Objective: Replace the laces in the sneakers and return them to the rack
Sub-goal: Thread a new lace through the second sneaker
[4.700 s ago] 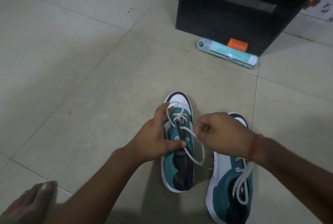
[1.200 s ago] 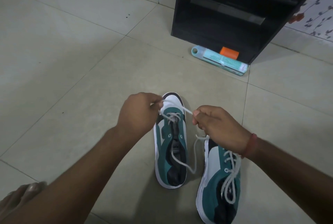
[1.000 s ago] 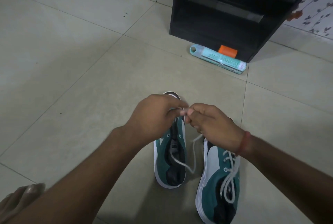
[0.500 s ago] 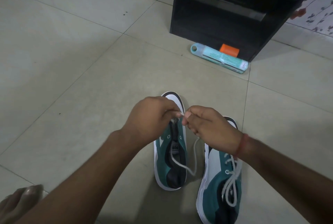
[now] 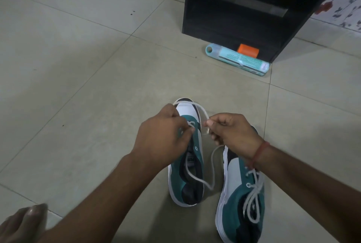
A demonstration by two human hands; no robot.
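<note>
Looking down from my head, I have two teal-and-white sneakers on the tiled floor (image 5: 78, 86) in front of me. My left hand (image 5: 163, 139) sits over the front of the left sneaker (image 5: 188, 166), fingers curled and pinching its white lace (image 5: 212, 170) near the lower eyelets. My right hand (image 5: 232, 131) is just beside it, thumb and fingers pinching the same lace, which arcs from one hand to the other over the white toe cap. A loose length of that lace drops from my right hand, loops down between the two shoes and runs back across the open tongue. The right sneaker (image 5: 241, 201) lies just beside the first, nearer to me, its lace (image 5: 254, 197) threaded through. Farther off stands the black rack (image 5: 244, 14), with a teal tube (image 5: 237, 60) and an orange block (image 5: 248, 51) lying at its foot. My bare foot (image 5: 23, 221) shows at the lower left.
</note>
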